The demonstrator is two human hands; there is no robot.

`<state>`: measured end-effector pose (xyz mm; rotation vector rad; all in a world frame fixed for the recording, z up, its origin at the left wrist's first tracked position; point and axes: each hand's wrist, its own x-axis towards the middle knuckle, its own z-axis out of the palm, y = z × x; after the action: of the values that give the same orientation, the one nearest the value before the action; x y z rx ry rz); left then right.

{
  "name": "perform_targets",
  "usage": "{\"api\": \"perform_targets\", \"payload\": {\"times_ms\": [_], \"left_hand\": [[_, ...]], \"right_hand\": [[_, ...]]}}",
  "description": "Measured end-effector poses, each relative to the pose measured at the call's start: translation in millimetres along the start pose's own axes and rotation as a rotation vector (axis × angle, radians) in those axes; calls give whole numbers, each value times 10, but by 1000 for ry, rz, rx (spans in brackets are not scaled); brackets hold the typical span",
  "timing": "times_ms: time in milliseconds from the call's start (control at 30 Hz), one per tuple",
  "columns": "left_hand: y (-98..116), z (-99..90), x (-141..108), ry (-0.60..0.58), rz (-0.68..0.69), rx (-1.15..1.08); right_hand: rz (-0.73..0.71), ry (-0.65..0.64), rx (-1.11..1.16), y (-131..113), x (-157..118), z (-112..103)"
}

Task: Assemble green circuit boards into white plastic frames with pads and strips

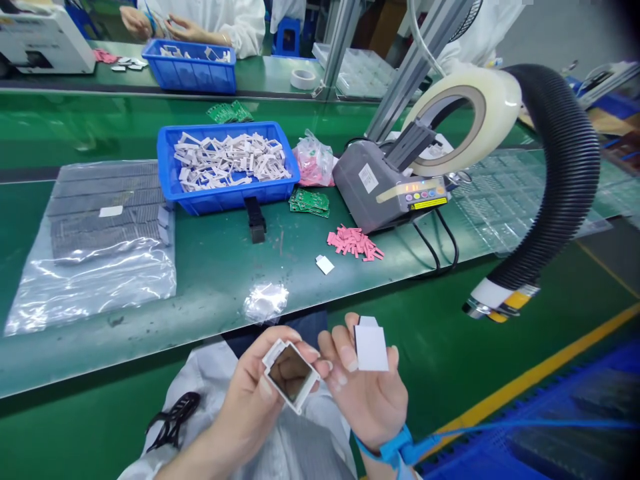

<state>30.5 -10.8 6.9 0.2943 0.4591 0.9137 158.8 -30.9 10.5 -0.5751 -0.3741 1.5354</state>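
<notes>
White plastic frame point(273, 352) w/ dark screen point(291, 375) in L hand point(250, 393), fingers pinched narrow; white card point(371, 348) held in R hand's point(373, 407) fingers. Both over lap point(305, 437), close tog., just off tabletop's point(215, 293) front edge.

The hands point(367, 393) hold a white-framed screen point(291, 372) and a white card point(371, 348) near the green table point(215, 293)

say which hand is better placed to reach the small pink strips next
Probably the right hand: it is nearer the small pink strips, though it holds a flat white piece; the left hand holds a white-framed dark panel.
</notes>
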Motion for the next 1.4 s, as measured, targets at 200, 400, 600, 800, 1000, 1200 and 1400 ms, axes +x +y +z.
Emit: {"api": "perform_targets", "payload": {"times_ms": [200, 400, 600, 800, 1000, 1200, 1400], "left_hand": [[24, 40, -10, -14, -13, 33], [-30, 9, -43, -34, -5, 1], [-32, 8, -39, -35, -28, -1], [-22, 24, -33, -41, -48, 7], [13, 30, -33, -42, -34, -2], [50, 69, -24, -16, -42, -4], [44, 70, -24, -32, -27, 21]], "right_hand": [[0, 3, -11, 9, -4, -1], [15, 0, -55, 33, -3, -5], [20, -18, -44, 40, 5, -16], [44, -27, 9, 43, -2, -16], [67, -68, 52, 59, 4, -8], [75, -95, 79, 63, 4, -3], [44, -123, 79, 64, 28, -21]]}}
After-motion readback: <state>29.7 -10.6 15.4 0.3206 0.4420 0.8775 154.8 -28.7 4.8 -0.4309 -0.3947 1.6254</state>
